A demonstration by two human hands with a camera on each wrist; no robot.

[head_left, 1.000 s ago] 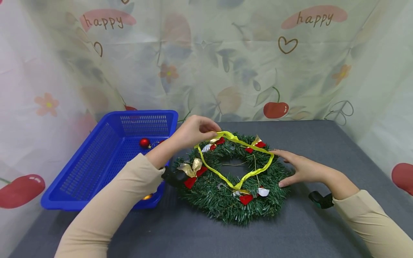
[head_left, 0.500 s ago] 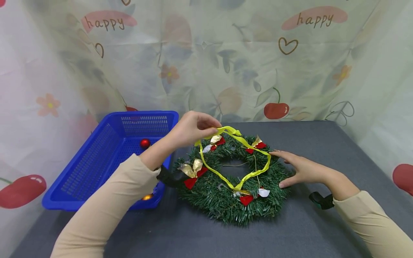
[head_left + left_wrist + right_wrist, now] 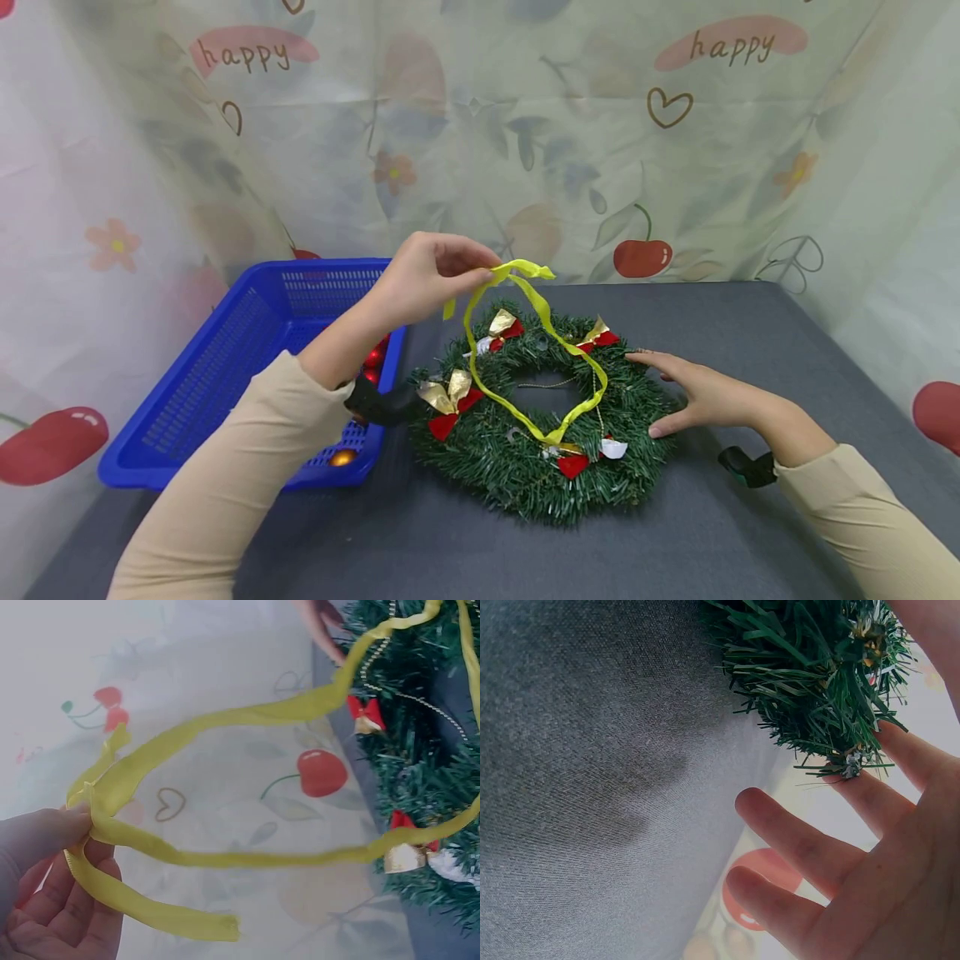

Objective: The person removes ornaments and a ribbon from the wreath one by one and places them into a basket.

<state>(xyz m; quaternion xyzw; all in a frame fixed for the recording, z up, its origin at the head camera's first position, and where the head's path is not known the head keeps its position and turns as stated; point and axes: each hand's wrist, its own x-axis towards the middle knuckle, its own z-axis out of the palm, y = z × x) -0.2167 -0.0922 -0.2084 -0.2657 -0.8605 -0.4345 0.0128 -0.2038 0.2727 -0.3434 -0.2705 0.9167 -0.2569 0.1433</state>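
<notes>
A green Christmas wreath (image 3: 525,487) with red and gold bows and a thin bead chain lies on the grey table. From it rises a loop of yellow ribbon (image 3: 504,403), whose lower end meets the wreath's near side. My left hand (image 3: 435,271) pinches the ribbon at its knot between thumb and fingers, above the wreath's far left. Two loose tails stick out past the knot (image 3: 86,796) in the left wrist view. At the wreath's right edge, my right hand (image 3: 701,392) has its fingers spread, fingertips against the green needles (image 3: 832,712).
To the left of the wreath stands a blue plastic basket (image 3: 191,367) holding several red baubles (image 3: 372,358) and a gold bauble (image 3: 343,457). A patterned curtain (image 3: 480,150) closes off the table's back and sides.
My left hand has risen and moved left with the ribbon, drawing the loop taller and narrower and off the wreath's right side. The right hand and the wreath stay put.
</notes>
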